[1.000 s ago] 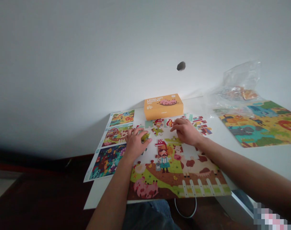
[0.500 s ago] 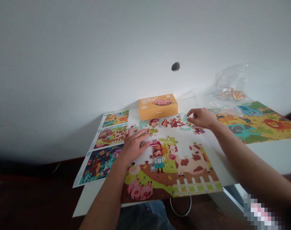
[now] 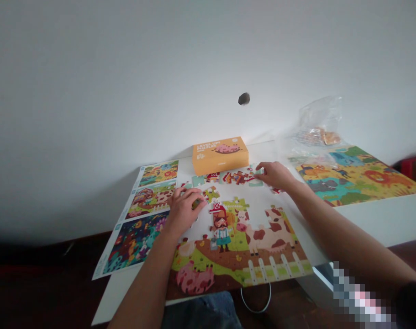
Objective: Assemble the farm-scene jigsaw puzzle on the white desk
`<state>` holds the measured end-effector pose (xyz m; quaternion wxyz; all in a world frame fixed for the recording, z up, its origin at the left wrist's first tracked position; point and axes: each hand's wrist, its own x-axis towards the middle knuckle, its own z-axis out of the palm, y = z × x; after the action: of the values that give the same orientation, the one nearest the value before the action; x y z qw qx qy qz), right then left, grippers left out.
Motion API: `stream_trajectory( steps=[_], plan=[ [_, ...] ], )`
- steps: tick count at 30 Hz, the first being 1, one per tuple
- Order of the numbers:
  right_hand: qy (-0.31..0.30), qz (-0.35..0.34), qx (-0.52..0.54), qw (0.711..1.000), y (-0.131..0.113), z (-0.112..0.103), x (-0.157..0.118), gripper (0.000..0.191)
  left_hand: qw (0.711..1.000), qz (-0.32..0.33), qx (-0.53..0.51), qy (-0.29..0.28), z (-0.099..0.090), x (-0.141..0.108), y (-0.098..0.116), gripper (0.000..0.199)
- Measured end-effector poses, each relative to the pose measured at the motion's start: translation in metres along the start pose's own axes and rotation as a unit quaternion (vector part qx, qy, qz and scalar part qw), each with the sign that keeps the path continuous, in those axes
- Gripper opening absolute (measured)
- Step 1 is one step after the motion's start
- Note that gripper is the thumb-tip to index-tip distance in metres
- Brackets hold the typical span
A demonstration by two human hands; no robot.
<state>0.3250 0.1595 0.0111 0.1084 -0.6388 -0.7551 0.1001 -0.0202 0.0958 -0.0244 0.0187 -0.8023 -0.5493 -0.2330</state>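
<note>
A partly joined farm puzzle (image 3: 228, 265) with a pig, a farmer and a cow lies in front of me. My left hand (image 3: 185, 208) rests at its upper left, fingers bent and apart, over the table beside a loose green piece (image 3: 213, 194). What lies beneath those fingers is partly hidden. My right hand (image 3: 274, 174) is at the row of loose pieces behind the puzzle, thumb and forefinger pinched at the edge of a pale teal puzzle piece (image 3: 256, 182). Left of that are loose orange-brown pieces (image 3: 238, 177) and a red barn piece (image 3: 213, 177).
A yellow puzzle box (image 3: 221, 157) stands by the wall behind the loose pieces. To the left lies a sheet with three pictures (image 3: 144, 217). An animal puzzle (image 3: 358, 178) lies on the right, with a clear plastic bag (image 3: 319, 130) holding pieces behind it.
The view has shifted slightly. My left hand's fingers have curled in more. My right hand's fingertips have moved left, closer to the pale teal piece.
</note>
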Motion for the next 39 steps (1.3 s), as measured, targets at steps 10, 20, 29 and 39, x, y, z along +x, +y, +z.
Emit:
stream_trajectory(
  steps=[10, 20, 29, 39],
  plan=[
    [-0.226, -0.17, -0.018, 0.959, 0.001, -0.023, -0.029, 0.042, 0.999, -0.008, 0.038, 0.009, 0.005, 0.001, 0.007, 0.027],
    [-0.19, -0.138, -0.051, 0.971, 0.002, -0.009, -0.021, 0.046, 0.995, -0.082, 0.042, -0.034, 0.006, 0.016, 0.016, 0.037],
    [-0.068, -0.159, 0.236, 0.956, -0.015, -0.013, -0.025, 0.04, 0.99, -0.06, -0.127, -0.011, -0.02, 0.044, 0.048, 0.015],
    [-0.228, -0.11, 0.421, 0.871, -0.005, -0.026, -0.031, 0.057, 0.98, 0.011, -0.2, 0.0, 0.03, 0.055, 0.135, 0.035]
  ],
)
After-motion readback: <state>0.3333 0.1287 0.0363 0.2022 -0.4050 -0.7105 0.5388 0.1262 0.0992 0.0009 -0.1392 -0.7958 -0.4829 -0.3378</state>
